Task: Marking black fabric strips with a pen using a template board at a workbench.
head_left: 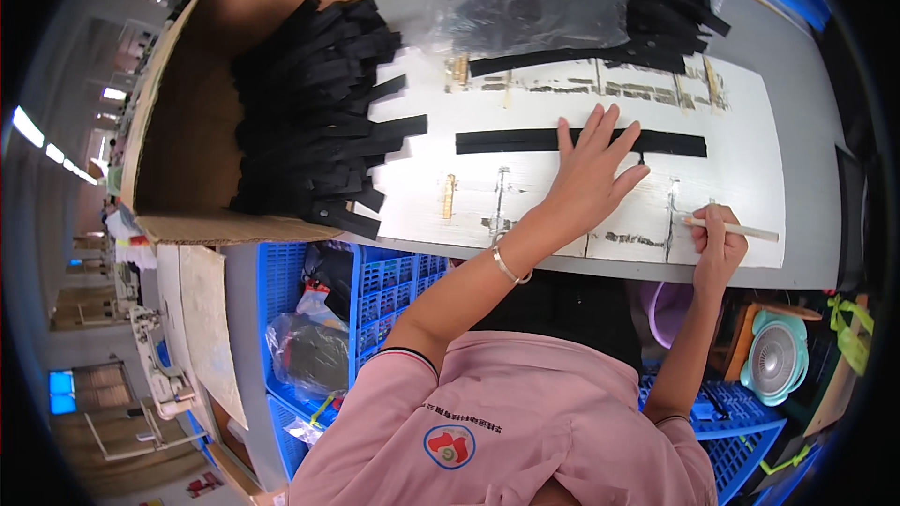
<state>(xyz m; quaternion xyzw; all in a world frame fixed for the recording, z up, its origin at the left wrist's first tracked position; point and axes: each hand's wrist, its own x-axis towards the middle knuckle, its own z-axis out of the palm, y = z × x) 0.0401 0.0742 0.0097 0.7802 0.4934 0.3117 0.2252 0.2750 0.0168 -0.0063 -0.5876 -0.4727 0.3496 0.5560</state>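
Observation:
My left hand (596,169) lies flat with spread fingers, its fingertips over a black zipper-like strip (511,141) that runs straight across a white board (403,189). Part of the strip is hidden under those fingers. Lower and to the right, my right hand (719,245) is closed round a thin, pale marking pencil (745,229), held near the board's front edge. Dark marks and yellow ruler-like pieces (448,197) show on the board, both in front of the strip and beyond it.
An open cardboard box (192,122) on the left holds many black strips (314,112). More strips (670,23) lie at the far side beside a clear plastic bag (525,0). Blue crates (375,305), a purple bucket (667,314) and a small turquoise fan (776,358) sit below the table.

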